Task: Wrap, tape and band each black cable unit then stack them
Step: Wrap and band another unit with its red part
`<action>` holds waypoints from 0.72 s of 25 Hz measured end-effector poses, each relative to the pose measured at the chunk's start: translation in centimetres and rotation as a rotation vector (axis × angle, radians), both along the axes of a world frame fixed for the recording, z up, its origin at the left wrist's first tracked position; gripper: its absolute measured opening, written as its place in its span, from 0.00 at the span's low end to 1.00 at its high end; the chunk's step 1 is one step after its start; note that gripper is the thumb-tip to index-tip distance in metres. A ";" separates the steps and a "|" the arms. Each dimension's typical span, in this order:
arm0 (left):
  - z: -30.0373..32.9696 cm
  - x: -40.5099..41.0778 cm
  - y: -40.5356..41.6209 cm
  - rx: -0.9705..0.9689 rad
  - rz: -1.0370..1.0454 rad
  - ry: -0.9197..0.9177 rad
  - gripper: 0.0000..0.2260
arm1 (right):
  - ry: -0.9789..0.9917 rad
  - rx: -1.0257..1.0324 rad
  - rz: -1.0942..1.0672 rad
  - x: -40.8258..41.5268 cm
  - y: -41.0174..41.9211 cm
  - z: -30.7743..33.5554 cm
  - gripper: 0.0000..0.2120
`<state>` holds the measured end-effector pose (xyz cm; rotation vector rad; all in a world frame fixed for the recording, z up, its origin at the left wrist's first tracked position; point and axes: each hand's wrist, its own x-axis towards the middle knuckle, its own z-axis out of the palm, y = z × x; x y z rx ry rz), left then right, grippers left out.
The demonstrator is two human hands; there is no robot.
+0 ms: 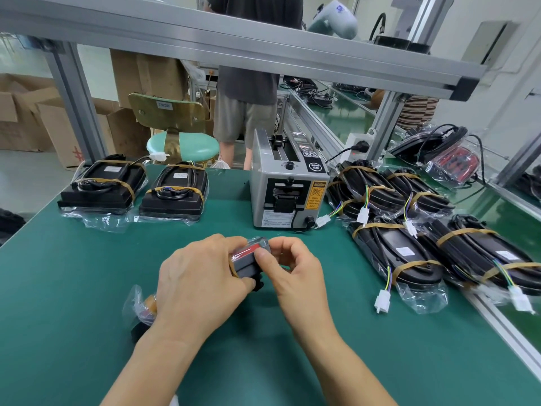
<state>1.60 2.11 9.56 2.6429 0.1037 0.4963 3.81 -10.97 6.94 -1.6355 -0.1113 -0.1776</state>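
My left hand [202,276] gripped the bagged black unit [248,259] above the green counter [87,288], while my right hand [292,271] pinched its red-striped end.

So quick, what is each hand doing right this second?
Left hand: fingers curled round the bagged unit, holding it.
Right hand: fingers pinching the same unit at its right end.

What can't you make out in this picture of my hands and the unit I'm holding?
- Head view: most of the black unit, covered by the left hand and right hand.
- Head view: label text on the tape dispenser, too small.
- Head view: the bagged item under the left wrist, mostly hidden.
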 end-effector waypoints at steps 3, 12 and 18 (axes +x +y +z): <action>0.1 0.1 0.1 -0.009 0.008 -0.004 0.17 | 0.033 -0.033 0.008 0.8 -0.2 0.2 0.03; 0.3 0.4 0.5 -0.013 -0.002 0.011 0.20 | 0.108 -0.075 0.131 1.1 -0.4 0.3 0.04; 0.3 0.5 0.7 0.048 -0.032 0.019 0.21 | 0.394 0.111 0.207 2.5 -0.3 1.9 0.06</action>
